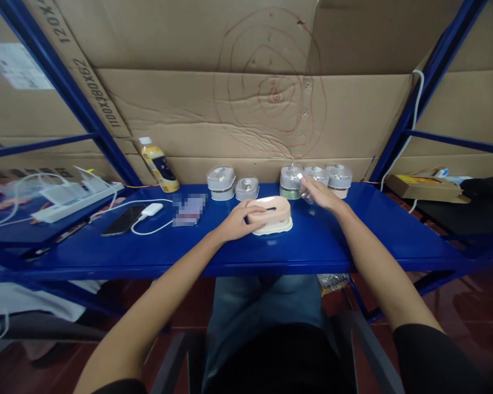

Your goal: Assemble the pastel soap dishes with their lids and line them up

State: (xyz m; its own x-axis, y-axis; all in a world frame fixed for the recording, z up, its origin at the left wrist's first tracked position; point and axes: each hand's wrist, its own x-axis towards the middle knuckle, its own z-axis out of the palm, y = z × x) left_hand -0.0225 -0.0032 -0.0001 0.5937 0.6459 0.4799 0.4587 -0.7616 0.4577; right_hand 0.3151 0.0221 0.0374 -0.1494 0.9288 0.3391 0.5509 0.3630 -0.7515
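Observation:
A pale pink oval box (277,209) with a dark slot in its top stands on a cream scalloped base (273,227) near the front of the blue table. My left hand (243,220) grips the box's left side, its fingers over the top and front. My right hand (317,191) is farther back and to the right, with fingers closed around a small clear thing with a white end (300,177); its kind is not plain. Just behind that hand is a clear-lidded container with a green base (291,180), partly overlapped by the held thing.
More lidded containers stand along the back: a stacked one (222,182), a low grey one (247,188) and a pink-based one (339,178). At left are a yellow bottle (159,164), a dark phone (124,220), a white charger (152,209) with cable, and a power strip (78,201).

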